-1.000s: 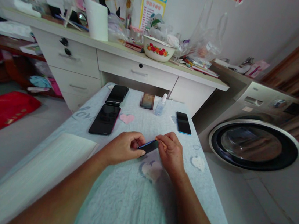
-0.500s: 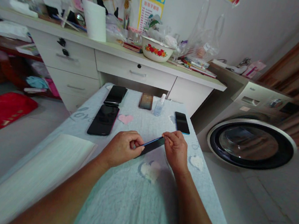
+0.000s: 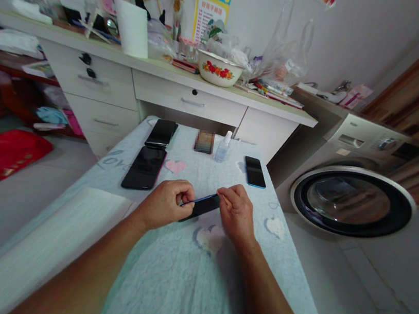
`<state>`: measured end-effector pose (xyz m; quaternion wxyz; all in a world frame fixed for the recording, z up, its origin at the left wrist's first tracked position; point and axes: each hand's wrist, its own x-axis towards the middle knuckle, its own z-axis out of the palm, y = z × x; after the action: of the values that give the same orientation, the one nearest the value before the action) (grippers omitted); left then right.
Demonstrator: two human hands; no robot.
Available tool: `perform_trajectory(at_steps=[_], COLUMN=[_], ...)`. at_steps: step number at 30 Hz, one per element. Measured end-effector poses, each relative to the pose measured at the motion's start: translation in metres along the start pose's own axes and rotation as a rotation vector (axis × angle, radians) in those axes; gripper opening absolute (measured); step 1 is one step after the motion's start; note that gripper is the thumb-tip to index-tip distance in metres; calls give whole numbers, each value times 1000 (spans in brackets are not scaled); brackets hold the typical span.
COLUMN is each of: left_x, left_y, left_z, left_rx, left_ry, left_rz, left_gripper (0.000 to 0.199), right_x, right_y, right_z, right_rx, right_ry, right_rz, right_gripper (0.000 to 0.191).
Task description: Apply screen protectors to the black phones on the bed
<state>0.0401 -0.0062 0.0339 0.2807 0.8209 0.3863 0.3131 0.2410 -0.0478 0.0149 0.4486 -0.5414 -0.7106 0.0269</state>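
The phone (image 3: 204,208) is tilted between the two hands, over the cloth (image 3: 171,287); if its lower edge touches, I cannot tell. The left hand (image 3: 164,203) holds its left end, thumb and fingers closed narrowly. The right hand (image 3: 238,214) has its fingertips pinched at the right corner; whether they hold also some small thing is not clear. The handling seems unfinished to me, as this phone is not yet laid down. The pink-edged phone (image 3: 144,168), the far-left phone (image 3: 161,133), the blue-edged phone (image 3: 255,172) and the bottle (image 3: 223,147) stay out of the hands; whether those phones are done or waiting, I cannot say.
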Motion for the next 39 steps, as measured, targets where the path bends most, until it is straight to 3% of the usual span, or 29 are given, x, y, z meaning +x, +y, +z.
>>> perform_trajectory(at_steps=[8,25,31,39], left_x=[0,1,0,0], left_y=[-3,-5,-4,-4], left_z=[1,1,0,1], left_rx=[-98,-141,-135,-134], left_ry=[-63,-91,-91,-88], left_rz=[-85,-89,-84,-87], left_gripper=[10,12,12,12], right_x=[-2,9,8,5], right_y=[-9,29,38,40], right_z=[6,-10,-8,-7], right_rx=[30,-3,-8,-183], right_ry=[-53,174,133,-32], right_rz=[-57,269,345,404], right_gripper=[23,16,20,26])
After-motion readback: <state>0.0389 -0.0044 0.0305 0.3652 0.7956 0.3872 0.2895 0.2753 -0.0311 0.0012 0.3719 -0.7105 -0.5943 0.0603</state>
